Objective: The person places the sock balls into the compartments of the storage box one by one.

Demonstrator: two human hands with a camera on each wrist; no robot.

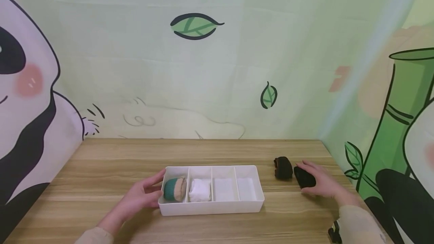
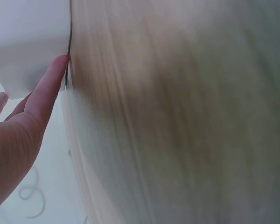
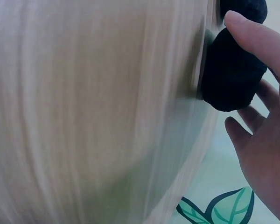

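Observation:
A white box (image 1: 210,209) with a row of compartments stands on the table. Teal-and-beige rolled socks (image 1: 174,190) lie in its leftmost compartment, and a white rolled bundle (image 1: 200,190) lies in the one beside it. My left hand (image 1: 144,192) rests against the box's left end; its extended thumb touches the wall in the left wrist view. At the right, my right hand (image 1: 320,181) holds black rolled socks (image 1: 304,177) between thumb and fingers, low over or on the tabletop. Just left of them sits another dark rolled bundle (image 1: 283,168) with brownish edging.
The wooden table (image 1: 203,229) ends at a backdrop (image 1: 220,67) printed with pandas, leaves and bamboo. The two right compartments of the box show bare floors. A black device (image 1: 335,232) is at the right wrist.

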